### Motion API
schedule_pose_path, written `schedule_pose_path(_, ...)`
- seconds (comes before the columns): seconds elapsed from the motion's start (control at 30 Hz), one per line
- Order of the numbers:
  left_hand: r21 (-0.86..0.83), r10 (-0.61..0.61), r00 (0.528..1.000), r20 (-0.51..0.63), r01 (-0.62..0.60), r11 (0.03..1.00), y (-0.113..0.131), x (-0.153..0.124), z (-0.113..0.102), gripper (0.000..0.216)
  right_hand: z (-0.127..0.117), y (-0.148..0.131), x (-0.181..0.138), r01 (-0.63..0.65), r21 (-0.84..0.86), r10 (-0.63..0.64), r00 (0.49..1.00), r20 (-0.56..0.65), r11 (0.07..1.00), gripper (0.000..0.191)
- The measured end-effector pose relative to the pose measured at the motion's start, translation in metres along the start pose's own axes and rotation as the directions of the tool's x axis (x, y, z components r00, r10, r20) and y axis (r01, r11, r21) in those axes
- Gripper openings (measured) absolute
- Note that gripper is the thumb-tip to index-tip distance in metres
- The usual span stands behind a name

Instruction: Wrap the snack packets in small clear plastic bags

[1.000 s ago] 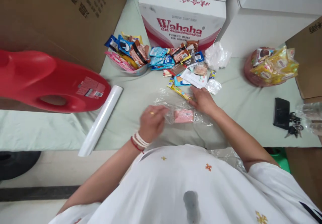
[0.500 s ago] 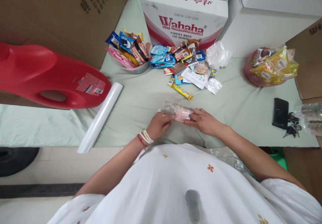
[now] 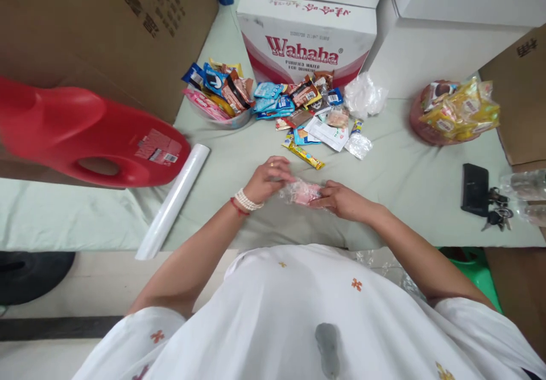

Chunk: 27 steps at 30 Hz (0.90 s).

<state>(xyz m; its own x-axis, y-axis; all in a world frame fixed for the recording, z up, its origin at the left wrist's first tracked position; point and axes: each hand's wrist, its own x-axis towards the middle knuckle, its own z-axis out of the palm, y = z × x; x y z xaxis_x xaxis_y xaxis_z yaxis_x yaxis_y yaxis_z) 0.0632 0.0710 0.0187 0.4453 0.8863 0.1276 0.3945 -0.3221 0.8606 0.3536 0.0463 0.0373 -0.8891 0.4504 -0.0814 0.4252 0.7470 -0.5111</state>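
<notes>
Only partly visible: pink packet (image 3: 303, 193)

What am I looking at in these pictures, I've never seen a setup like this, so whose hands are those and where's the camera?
There's no machine here: these are one person's bare hands. Every picture comes from a single camera worn on the head, looking forward and down, so the white shirt at the bottom is the wearer's own. The right hand holds a plastic-wrapped pink packet. The left hand is at the wrapping's other end; I can't tell whether it grips. On the pale green tablecloth beyond lie loose snack packets, between a clear snack bowl and a reddish one. Behind them stands a Wahaha water carton. Keys lie at far right.
</notes>
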Motion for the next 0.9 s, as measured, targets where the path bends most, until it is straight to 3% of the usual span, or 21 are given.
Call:
schedule_pose_path(0.13, 0.153, -0.018, 0.998, 0.065, 0.007, 0.988, -0.012, -0.049, -0.014, 0.026, 0.002, 0.002, -0.002, -0.019, 0.117, 0.024, 0.999, -0.037, 0.993, 0.042)
schedule_pose_path(0.23, 0.156, -0.133, 0.977, -0.167, 0.159, 0.975, -0.017, -0.067, -0.004, 0.026, 0.000, -0.001, -0.004, -0.039, 0.134, 0.045, 0.998, -0.041, 0.990, 0.041)
schedule_pose_path(0.3, 0.163, -0.213, 0.910, -0.355, 0.285, 0.944, -0.016, -0.064, 0.009, 0.038, -0.001, -0.003, -0.006, -0.046, 0.118, 0.050, 0.998, -0.033, 0.992, 0.040)
schedule_pose_path(0.33, 0.201, -0.248, 0.885, -0.394, 0.346, 0.916, -0.014, -0.060, 0.014, 0.044, -0.001, -0.003, -0.007, -0.045, 0.111, 0.048, 0.998, -0.031, 0.993, 0.039)
schedule_pose_path(0.43, 0.318, -0.328, 0.893, -0.307, 0.421, 0.849, -0.001, -0.048, 0.019, 0.038, -0.001, -0.002, -0.008, -0.034, 0.105, 0.038, 0.999, -0.035, 0.994, 0.039)
schedule_pose_path(0.5, 0.265, -0.348, 0.910, -0.225, 0.401, 0.877, 0.014, -0.044, 0.015, 0.022, 0.002, 0.000, -0.008, -0.025, 0.108, 0.030, 0.998, -0.049, 0.994, 0.038)
schedule_pose_path(0.63, 0.157, -0.286, 0.935, -0.208, 0.320, 0.934, 0.047, -0.036, 0.023, 0.017, 0.014, -0.001, -0.006, -0.050, 0.105, 0.060, 0.993, -0.101, 0.993, 0.037)
schedule_pose_path(0.73, 0.296, -0.168, 0.981, -0.094, 0.189, 0.936, 0.062, -0.025, 0.052, 0.009, 0.021, -0.006, -0.012, -0.116, 0.094, 0.129, 0.981, -0.144, 0.989, 0.036)
schedule_pose_path(0.83, 0.522, -0.092, 0.994, 0.058, 0.048, 0.852, 0.065, -0.024, 0.078, 0.023, 0.024, -0.013, -0.031, -0.131, 0.187, 0.169, 0.964, -0.205, 0.974, 0.036)
schedule_pose_path(0.9, 0.604, -0.054, 0.990, 0.130, -0.036, 0.796, 0.063, -0.029, 0.085, 0.037, 0.027, -0.016, -0.045, -0.234, 0.268, 0.319, 0.886, -0.338, 0.935, 0.038)
